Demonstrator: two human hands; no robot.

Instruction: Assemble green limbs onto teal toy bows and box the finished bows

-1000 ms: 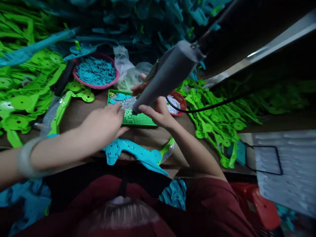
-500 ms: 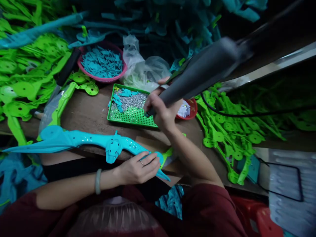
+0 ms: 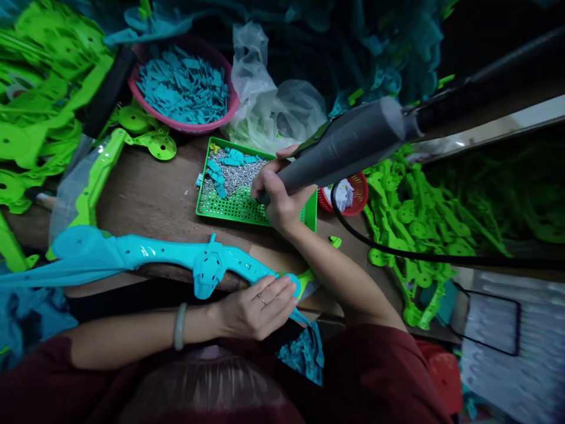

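Observation:
A glossy turquoise plastic toy bow (image 3: 163, 249) lies across the near edge of the table, with a pentagonal piece at its middle. My left hand (image 3: 258, 306), wearing a ring, is closed over the bow's right end, fingers laid across the round disc there. Over the green perforated tray (image 3: 229, 217), my right hand (image 3: 282, 197) grips a dark grey electric screwdriver (image 3: 344, 144), its rear end raised toward the upper right. Its tip is hidden by my fingers. Small metal screws (image 3: 241, 175) and several turquoise pieces (image 3: 216, 176) lie in that tray.
Behind stand a pink bowl (image 3: 233, 106) of turquoise pieces and a clear plastic bag (image 3: 273, 106). A red basket (image 3: 364, 194) sits right of the tray. A black cable (image 3: 424, 256) crosses the right side. Green parts (image 3: 26, 147) pile up left and right (image 3: 415, 218).
The view has shifted slightly. My right hand and the screwdriver have moved a little left over the tray, and the screwdriver's rear end is lower. My left hand stays on the bow's right end.

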